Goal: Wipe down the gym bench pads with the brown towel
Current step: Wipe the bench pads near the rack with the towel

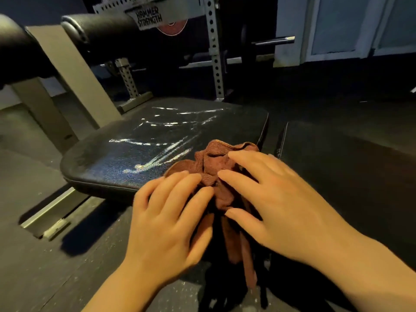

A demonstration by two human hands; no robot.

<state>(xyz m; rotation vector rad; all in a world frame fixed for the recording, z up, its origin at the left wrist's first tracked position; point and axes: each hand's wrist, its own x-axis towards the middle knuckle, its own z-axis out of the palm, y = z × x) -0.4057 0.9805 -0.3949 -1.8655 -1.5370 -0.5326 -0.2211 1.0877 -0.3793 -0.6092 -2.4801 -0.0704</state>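
Observation:
The brown towel (216, 167) lies bunched on the near right corner of the black seat pad (139, 149), with one end hanging off the pad's edge toward the floor. My left hand (171, 217) rests on the towel's left side with straight fingers. My right hand (274, 197) presses on its right side, fingers spread flat. A second black pad (342, 167) lies to the right across a narrow gap. Shiny streaks cross the seat pad's surface.
Two black roller pads (101, 30) stick out at the upper left on a beige frame (74, 86). A perforated steel upright (213, 52) of the rack stands behind the bench. A steel base bar (51, 217) lies on the dark rubber floor at left.

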